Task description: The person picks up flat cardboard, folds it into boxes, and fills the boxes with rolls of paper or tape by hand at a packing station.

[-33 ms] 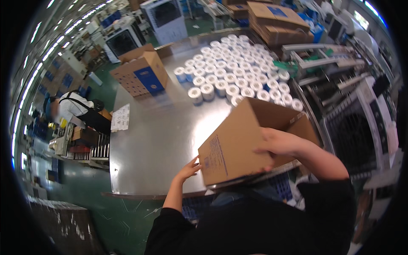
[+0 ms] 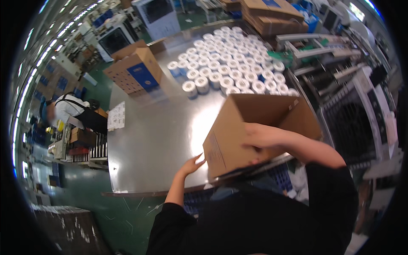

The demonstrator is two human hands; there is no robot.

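A brown cardboard box [image 2: 225, 142] sits tilted at the near edge of the metal table, its open side toward the right. My right hand [image 2: 265, 138] reaches across the opening and grips the box's near wall at the rim, slightly blurred. Beside the box's lower left edge is my left hand [image 2: 192, 165], fingers stretched apart and the tips at or just short of the cardboard; contact is hard to judge. Beyond the box stand many white-topped rolls [image 2: 214, 78] with bluish sides, packed close together.
The metal table [image 2: 144, 157] also bears an upright printed carton [image 2: 142, 70] at the far left and a white printed sheet [image 2: 116, 115]. Stacked cartons [image 2: 274, 19] lie far right. Machine frames [image 2: 314, 51] line the right side. A co-worker [image 2: 76, 110] bends at a roller conveyor on the left.
The box has turned slightly, showing more of its inside and less of its printed side. My right hand has moved a little left with it. The whole view has shifted slightly.
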